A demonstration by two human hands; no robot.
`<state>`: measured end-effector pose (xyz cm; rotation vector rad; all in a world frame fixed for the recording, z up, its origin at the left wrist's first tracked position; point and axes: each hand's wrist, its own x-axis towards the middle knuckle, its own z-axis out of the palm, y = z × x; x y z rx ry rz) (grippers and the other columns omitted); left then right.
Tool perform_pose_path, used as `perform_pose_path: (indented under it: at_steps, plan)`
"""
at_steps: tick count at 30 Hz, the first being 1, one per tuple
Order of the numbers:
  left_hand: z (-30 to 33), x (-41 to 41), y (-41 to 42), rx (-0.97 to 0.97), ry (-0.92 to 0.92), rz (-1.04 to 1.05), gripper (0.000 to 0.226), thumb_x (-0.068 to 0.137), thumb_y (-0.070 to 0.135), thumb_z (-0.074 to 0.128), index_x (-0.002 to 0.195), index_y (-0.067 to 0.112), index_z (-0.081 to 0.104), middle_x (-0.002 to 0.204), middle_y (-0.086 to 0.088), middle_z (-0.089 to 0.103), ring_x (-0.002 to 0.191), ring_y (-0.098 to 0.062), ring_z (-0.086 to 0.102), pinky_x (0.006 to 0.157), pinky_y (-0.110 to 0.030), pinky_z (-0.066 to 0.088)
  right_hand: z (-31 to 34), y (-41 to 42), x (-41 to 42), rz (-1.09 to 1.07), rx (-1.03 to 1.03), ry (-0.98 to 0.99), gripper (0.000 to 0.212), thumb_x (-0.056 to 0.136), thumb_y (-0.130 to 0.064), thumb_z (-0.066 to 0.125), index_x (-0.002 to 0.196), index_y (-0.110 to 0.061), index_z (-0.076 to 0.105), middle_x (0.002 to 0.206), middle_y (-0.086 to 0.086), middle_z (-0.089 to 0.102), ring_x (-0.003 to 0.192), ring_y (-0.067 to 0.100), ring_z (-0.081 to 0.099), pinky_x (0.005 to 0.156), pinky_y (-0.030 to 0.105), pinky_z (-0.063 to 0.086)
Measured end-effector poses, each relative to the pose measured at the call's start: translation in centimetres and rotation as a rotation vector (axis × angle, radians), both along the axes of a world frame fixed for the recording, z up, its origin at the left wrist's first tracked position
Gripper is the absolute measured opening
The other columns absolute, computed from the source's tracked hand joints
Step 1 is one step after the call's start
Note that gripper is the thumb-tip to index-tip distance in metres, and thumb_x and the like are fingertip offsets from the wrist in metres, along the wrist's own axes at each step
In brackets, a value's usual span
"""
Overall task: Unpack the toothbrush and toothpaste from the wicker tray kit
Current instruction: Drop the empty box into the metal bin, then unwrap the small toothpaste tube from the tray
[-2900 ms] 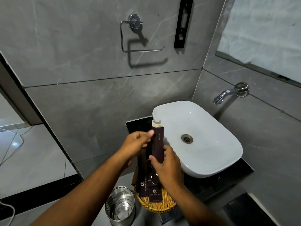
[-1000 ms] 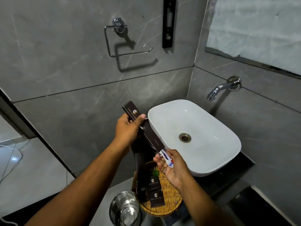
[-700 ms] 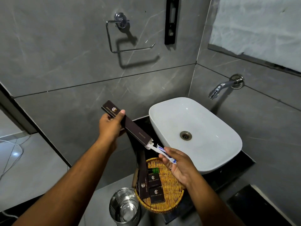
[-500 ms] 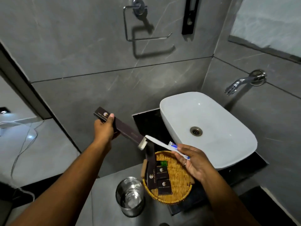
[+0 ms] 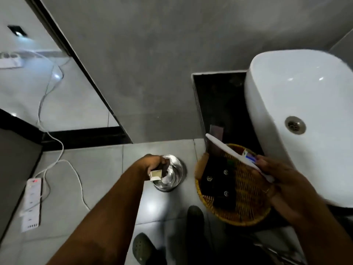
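My right hand [image 5: 284, 180] grips a white toothbrush [image 5: 227, 150] together with a small blue-and-white toothpaste tube [image 5: 249, 157], both held above the round wicker tray [image 5: 248, 213]. Several dark brown kit boxes [image 5: 219, 180] lie in the tray. My left hand [image 5: 153, 164] is lowered over the steel waste bin [image 5: 172, 176], shut on the dark dental kit box [image 5: 156, 175], whose open pale end points toward me. The view is motion-blurred.
A white basin [image 5: 298, 104] sits right of the tray on a dark counter [image 5: 219, 96]. A white power strip [image 5: 31, 203] and cable [image 5: 57, 150] lie on the floor at left. Dark shoes [image 5: 145, 247] show at the bottom.
My view dropped toward the floor. My left hand carried the emptied box down from chest height to the bin. The toothbrush and paste came fully free and stay in my right hand.
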<state>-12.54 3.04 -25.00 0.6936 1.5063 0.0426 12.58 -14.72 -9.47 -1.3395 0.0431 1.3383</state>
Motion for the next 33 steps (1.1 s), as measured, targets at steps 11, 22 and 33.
perform_pose_path:
  at_steps: [11,22,33]
  plan:
    - [-7.9,0.8,-0.2,0.043,0.05,0.238,0.025,0.092,0.032,0.055,0.097,0.01,0.064,0.082,-0.013,0.068,0.07,-0.03,0.066,0.059,-0.038,0.058,-3.7,-1.0,-0.4,0.048,-0.064,-0.175,0.016,0.072,-0.014,0.063,0.075,-0.013,0.079,0.086,0.011,0.08,0.075,0.018,0.077,0.057,0.017,0.058]
    - [15.8,9.9,-4.5,1.36,-0.258,-0.479,0.025,0.088,0.026,0.056,0.104,0.018,0.073,0.098,0.003,0.069,0.091,0.003,0.053,0.083,-0.011,0.041,2.8,-2.0,-0.1,0.208,-0.138,-0.431,0.013,0.078,-0.005,0.073,0.09,-0.01,0.071,0.069,0.009,0.077,0.054,0.017,0.069,0.048,0.024,0.056]
    - [18.5,12.8,-8.3,0.887,-0.233,-1.105,0.059,0.075,0.009,0.075,0.129,0.025,0.057,0.09,0.006,0.073,0.091,-0.011,0.07,0.09,-0.033,0.054,7.1,-2.8,2.1,0.206,-0.134,-0.672,0.008,0.079,-0.004,0.072,0.087,-0.006,0.07,0.082,0.02,0.072,0.047,0.014,0.067,0.045,0.024,0.056]
